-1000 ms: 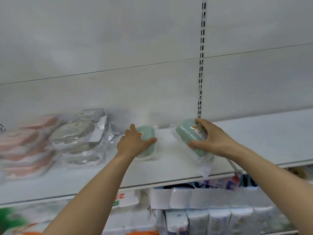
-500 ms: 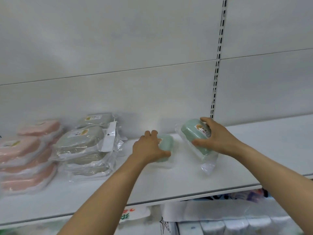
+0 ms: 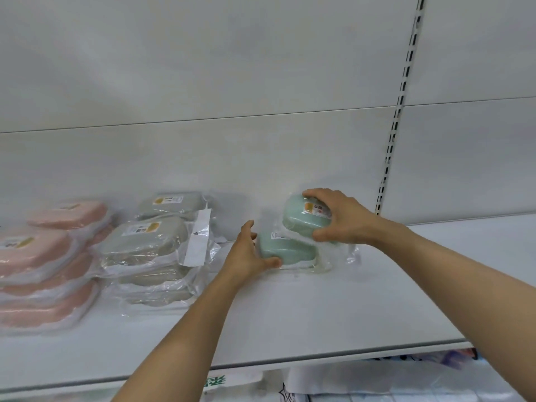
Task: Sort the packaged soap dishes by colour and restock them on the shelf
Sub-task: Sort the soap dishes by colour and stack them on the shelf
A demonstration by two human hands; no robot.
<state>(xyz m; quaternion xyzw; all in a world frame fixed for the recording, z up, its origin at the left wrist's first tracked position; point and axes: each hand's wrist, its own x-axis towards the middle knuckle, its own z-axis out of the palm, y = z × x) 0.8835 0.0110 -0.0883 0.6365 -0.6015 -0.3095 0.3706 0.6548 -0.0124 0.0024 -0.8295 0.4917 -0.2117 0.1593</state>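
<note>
White shelf holds wrapped soap dishes; right hand grips upper green dish, tilted, resting on lower green dish; left hand curls round lower dish's left end; grey stack left of green pair; pink stack further left

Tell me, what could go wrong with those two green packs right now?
The upper green soap dish, gripped by the right hand, sits tilted on the lower green soap dish held by the left hand; the slick wrapping might let it slide off. The left elbow could also nudge the grey stack.
</note>
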